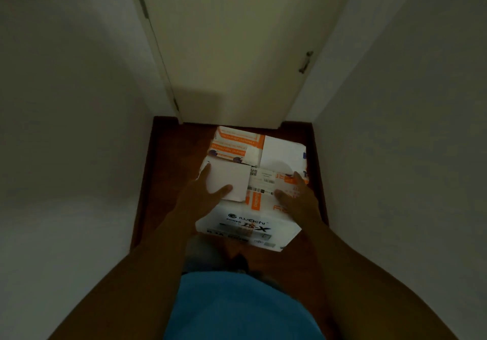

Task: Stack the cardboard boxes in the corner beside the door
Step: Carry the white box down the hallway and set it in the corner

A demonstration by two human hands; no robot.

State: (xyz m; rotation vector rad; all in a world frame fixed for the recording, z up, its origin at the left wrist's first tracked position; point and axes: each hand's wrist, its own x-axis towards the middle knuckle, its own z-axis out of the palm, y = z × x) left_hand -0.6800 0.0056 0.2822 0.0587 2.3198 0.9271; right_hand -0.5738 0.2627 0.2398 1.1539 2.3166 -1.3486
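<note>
I see left hand [204, 190] spread flat on small white box [228, 180] | right hand [296, 194] spread on big box [250, 223] top | stack near door [232, 49], on floor [171, 181]

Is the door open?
No, the door is shut, its bottom edge meeting the floor just behind the boxes.

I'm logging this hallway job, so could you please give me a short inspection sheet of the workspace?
Surface: dark wooden floor, dimly lit.
Job's things: cardboard boxes grouped by the door; an orange-printed box at the back, an Iwachi box nearest.
Clutter: nothing seen.
Hands: left hand lies on a small white box; right hand rests on the labelled box.
Cables: nothing seen.
Surroundings: white walls either side.
</note>
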